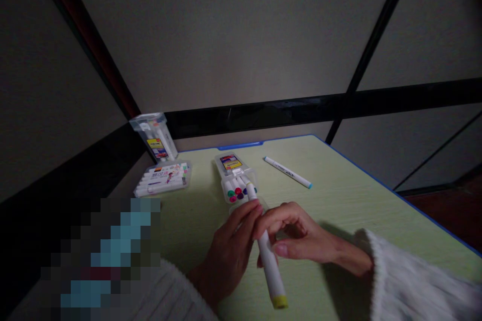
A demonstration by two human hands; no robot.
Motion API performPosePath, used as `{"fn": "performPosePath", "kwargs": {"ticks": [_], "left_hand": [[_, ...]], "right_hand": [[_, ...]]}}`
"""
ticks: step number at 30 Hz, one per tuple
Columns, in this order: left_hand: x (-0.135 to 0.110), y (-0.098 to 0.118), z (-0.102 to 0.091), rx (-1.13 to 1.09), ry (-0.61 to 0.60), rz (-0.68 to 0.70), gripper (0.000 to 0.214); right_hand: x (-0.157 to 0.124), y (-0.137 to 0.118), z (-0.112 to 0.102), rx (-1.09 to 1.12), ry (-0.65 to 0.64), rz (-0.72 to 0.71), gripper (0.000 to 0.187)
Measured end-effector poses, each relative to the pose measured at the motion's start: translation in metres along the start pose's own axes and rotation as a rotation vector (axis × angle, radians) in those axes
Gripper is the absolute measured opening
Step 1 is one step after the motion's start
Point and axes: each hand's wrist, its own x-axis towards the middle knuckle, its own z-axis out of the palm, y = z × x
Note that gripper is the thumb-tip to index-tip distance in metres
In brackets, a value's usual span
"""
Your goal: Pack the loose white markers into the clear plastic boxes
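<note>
A white marker [270, 271] with a yellow end slants toward me over the near part of the table. My left hand [229, 253] is closed on its upper part, fingertips and thumb against the barrel. Around the middle of the barrel, my right hand [303, 235] is also closed, its thumb and forefinger touching the marker. Just beyond my fingers lies a clear plastic marker case [234, 163] with its mouth toward me. Green, red, pink and purple marker ends show in it. My hands partly hide the front of the case.
Right of the case, a white marker with light blue ends [288, 173] lies on the pale green table [339, 200]. At the back left stand an upright clear marker box [156, 143] and a flat marker pack [163, 179]. A blue edge and dark-trimmed wall panels bound the table.
</note>
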Motion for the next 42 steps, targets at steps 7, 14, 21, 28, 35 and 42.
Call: {"fn": "performPosePath", "kwargs": {"ticks": [7,14,21,28,35,42], "left_hand": [[-0.003,-0.004,0.002,-0.05,-0.031,-0.066,0.04],[-0.003,-0.004,0.002,-0.031,-0.011,-0.082,0.04],[-0.001,-0.007,0.003,0.008,-0.007,-0.096,0.043],[0.002,-0.005,0.004,0.05,-0.01,-0.124,0.039],[0.002,-0.005,0.006,0.051,-0.023,-0.145,0.041],[0.002,-0.007,0.005,0.041,-0.083,-0.199,0.042]], "right_hand": [[-0.001,0.005,0.0,0.024,-0.011,-0.04,0.031],[0.001,0.005,0.0,0.041,-0.015,-0.096,0.031],[0.002,0.003,0.002,0.027,0.003,-0.151,0.037],[0.0,0.007,0.002,-0.044,0.085,-0.188,0.043],[-0.003,0.01,-0.002,-0.298,0.187,-0.173,0.052],[-0.004,0.011,-0.001,-0.394,0.18,-0.158,0.037]]}}
